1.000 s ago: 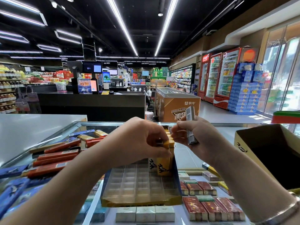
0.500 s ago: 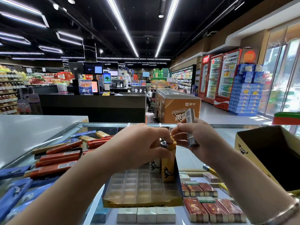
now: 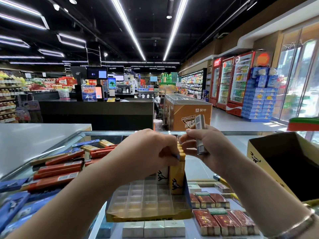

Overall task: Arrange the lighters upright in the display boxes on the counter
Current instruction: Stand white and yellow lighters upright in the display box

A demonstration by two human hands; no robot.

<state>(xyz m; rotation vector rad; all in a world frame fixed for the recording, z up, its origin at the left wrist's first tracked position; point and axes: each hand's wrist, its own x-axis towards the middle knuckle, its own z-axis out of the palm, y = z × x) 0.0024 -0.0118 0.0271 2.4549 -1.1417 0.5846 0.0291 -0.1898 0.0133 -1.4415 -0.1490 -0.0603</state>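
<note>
Left hand (image 3: 148,149) curled over tops of yellow lighters (image 3: 177,176) standing upright in right column of display box (image 3: 148,216) on glass counter (image 3: 241,135); fingertips pinching a top; right hand (image 3: 207,149) just beside, clasping grey lighter (image 3: 200,135) upright; clear tray cells in front; open carton (image 3: 283,169) at right

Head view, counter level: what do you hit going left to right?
Red cartons under the glass → left hand → row of yellow lighters in the display tray → right hand holding a grey lighter → open cardboard box.
</note>
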